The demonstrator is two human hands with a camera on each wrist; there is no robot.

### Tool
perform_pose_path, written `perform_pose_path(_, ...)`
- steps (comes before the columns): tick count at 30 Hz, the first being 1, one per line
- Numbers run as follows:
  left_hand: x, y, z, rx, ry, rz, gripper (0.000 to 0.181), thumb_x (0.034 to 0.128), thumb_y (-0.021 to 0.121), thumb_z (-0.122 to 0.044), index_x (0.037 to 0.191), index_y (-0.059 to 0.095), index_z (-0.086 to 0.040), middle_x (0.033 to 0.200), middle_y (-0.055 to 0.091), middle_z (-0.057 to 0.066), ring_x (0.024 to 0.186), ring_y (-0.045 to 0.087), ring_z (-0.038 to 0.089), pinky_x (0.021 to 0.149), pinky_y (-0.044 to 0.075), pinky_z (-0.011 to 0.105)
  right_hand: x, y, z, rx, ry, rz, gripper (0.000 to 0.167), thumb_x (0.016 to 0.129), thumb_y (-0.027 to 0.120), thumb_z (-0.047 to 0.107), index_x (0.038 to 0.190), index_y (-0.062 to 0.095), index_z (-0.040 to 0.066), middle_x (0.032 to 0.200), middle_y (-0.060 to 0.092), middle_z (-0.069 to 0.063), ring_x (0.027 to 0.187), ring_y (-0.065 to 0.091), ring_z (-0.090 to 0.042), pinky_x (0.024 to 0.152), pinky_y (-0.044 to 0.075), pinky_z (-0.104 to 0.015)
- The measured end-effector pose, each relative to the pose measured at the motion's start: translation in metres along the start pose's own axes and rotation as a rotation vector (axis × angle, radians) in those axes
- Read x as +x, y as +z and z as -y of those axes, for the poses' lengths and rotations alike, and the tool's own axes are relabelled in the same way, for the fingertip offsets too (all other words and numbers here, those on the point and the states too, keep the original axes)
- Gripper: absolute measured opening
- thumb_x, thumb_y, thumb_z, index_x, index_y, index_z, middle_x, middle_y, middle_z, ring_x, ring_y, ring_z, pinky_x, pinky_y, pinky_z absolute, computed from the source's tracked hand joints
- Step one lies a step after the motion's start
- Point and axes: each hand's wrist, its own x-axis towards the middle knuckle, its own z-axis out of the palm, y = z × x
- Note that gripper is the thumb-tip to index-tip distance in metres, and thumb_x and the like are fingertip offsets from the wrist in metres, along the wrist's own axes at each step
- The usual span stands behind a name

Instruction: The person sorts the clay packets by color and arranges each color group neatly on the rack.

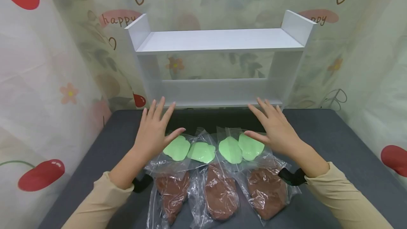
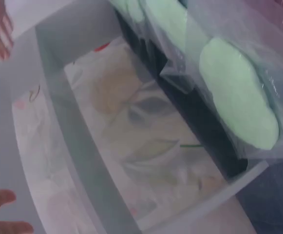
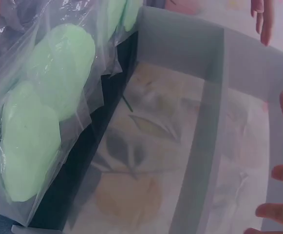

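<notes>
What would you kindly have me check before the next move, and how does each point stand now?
1. Left hand holding nothing: ok, fingers spread.
2. Right hand holding nothing: ok, fingers spread.
3. Green pieces bagged: ok, four visible.
4. Brown pieces bagged: ok, three visible.
5. Bags lying apart: not ok, some overlap.
6. Shelf firmly fixed: cannot tell; it stands upright.
</notes>
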Motion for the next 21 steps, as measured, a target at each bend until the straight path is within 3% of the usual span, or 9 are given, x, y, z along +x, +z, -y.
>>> perform_pose_path(5,0.005,-0.004,0.015,-0.132,-0.051,-0.159,0.071,0.0844,0.068,-0.036,0.141,0.039,-0.004,0.144,0.037,0.025,0.133,0.036,0.043,0.107,0.032,0.058,-0.010,-0.003,-0.009,0.082,0.051,0.018,0.075,0.088,0.060,0.045,0.148,0.028,0.013,0.150,0.029,-0.021,0.134,0.032,-0.043,0.104,0.032,-0.062)
perform_pose_path(11,0.010,-0.006,0.032,-0.317,-0.177,-0.270,0.064,0.0873,0.065,-0.026,0.139,0.038,0.001,0.141,0.040,0.025,0.129,0.040,0.042,0.102,0.038,0.057,-0.023,0.000,-0.024,0.172,0.142,0.082,0.073,0.090,0.059,0.044,0.147,0.028,0.011,0.147,0.032,-0.022,0.134,0.031,-0.043,0.100,0.034,-0.062)
perform_pose_path(15,0.015,-0.004,0.043,-0.413,-0.253,-0.265,0.064,0.0894,0.062,-0.023,0.141,0.032,0.001,0.140,0.039,0.025,0.127,0.041,0.041,0.101,0.038,0.056,-0.032,0.004,-0.036,0.213,0.154,0.108,0.072,0.090,0.059,0.041,0.146,0.030,0.007,0.143,0.037,-0.025,0.129,0.038,-0.044,0.098,0.036,-0.062)
perform_pose_path(21,0.020,0.004,0.055,-0.544,-0.327,-0.177,0.068,0.0925,0.056,-0.023,0.147,0.022,0.000,0.145,0.032,0.025,0.127,0.040,0.041,0.102,0.037,0.055,-0.049,0.016,-0.054,0.309,0.153,0.172,0.072,0.089,0.063,0.036,0.143,0.032,-0.001,0.135,0.045,-0.027,0.117,0.050,-0.045,0.089,0.046,-0.058)
